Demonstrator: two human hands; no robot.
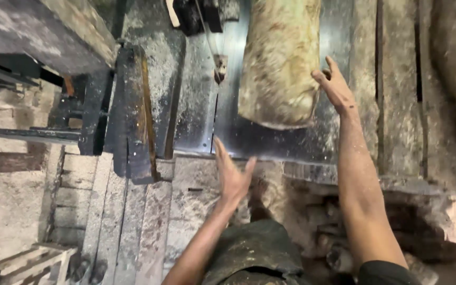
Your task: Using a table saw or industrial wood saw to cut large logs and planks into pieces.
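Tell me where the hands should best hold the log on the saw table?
Probably the log's near cut end, palms on both flanks, coming from the near side. It lies lengthwise; the blade stands left. The right hand already touches the right flank.

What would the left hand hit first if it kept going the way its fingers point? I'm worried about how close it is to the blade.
Probably the near end of the log. The left hand, open, points up over the steel table. The blade stands slightly left; depth is unclear.

1 head camera looks steeply down, close over the saw table (270, 142) and floor below.
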